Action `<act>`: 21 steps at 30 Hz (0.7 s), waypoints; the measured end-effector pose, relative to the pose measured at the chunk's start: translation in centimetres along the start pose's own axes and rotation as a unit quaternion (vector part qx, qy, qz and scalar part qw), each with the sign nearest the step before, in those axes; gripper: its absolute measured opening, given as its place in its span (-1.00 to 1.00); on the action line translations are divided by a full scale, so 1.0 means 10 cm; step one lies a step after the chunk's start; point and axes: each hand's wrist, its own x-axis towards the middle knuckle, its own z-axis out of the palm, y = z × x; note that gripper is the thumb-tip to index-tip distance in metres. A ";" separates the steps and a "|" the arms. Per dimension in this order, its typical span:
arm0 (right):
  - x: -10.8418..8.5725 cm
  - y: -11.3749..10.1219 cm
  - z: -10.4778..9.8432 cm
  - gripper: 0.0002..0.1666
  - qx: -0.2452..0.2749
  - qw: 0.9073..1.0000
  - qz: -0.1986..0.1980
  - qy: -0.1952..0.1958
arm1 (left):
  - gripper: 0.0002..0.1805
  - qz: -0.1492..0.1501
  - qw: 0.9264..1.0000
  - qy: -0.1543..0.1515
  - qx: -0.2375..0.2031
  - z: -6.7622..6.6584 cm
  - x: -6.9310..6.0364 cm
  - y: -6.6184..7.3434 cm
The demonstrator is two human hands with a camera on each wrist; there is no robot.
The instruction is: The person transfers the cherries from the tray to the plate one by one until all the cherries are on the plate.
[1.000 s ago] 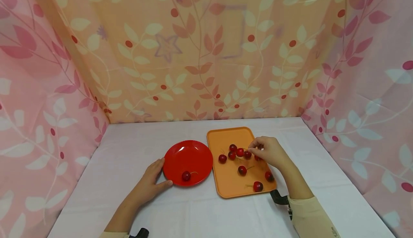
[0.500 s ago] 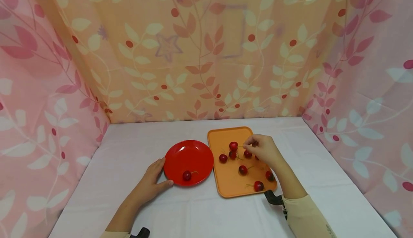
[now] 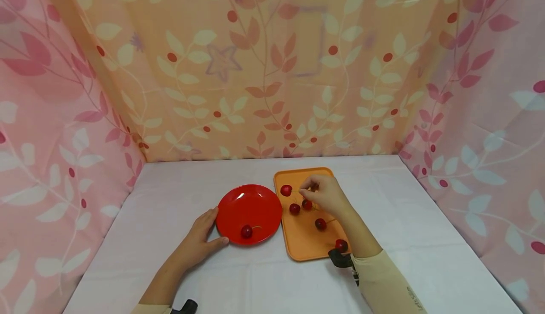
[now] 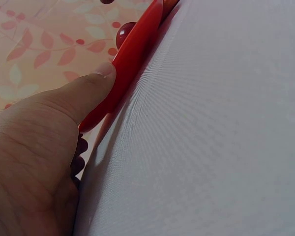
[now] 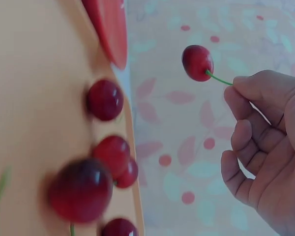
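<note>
My right hand [image 3: 325, 195] pinches a cherry [image 3: 286, 190] by its green stem between thumb and forefinger. In the right wrist view, the held cherry [image 5: 197, 63] hangs off the fingertips, apart from the orange tray [image 5: 135, 206]. Seen from the head, it is above the far left part of that tray [image 3: 304, 248]. To the left, my left hand [image 3: 197, 243] touches the rim of a red plate [image 3: 242, 205], thumb and fingers spread along it. The thumb [image 4: 91, 93] lies on the rim in the left wrist view. One cherry [image 3: 246, 231] lies on the plate.
Several cherries lie on the tray, among them one in the middle [image 3: 320, 224] and one near the front corner [image 3: 341, 245]. My right forearm covers the tray's right side. Plate and tray stand close together on a white cloth [image 3: 183, 181], with patterned curtains [image 3: 272, 68] behind.
My right hand has lifted the cherry by its stem from the cluster and moved left with it. The left hand and plate have stayed in place.
</note>
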 end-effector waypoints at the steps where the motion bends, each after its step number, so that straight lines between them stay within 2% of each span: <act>1: 0.00 -0.03 0.03 -0.93 0.004 1.000 0.002 -0.001 | 0.16 0.000 1.000 0.000 -0.001 0.00 0.00 0.00; 7: 0.02 -0.19 0.22 -0.92 0.015 1.000 0.019 -0.012 | 0.17 0.000 1.000 0.003 -0.004 -0.01 -0.01 -0.01; 12: 0.04 -0.29 0.37 -0.89 0.009 1.000 0.007 -0.023 | 0.17 -0.001 1.000 0.001 -0.004 -0.01 -0.01 0.00; 21: 0.08 -0.35 0.62 -0.90 0.037 0.997 0.009 -0.065 | 0.17 0.003 1.000 -0.005 -0.005 0.01 0.01 -0.01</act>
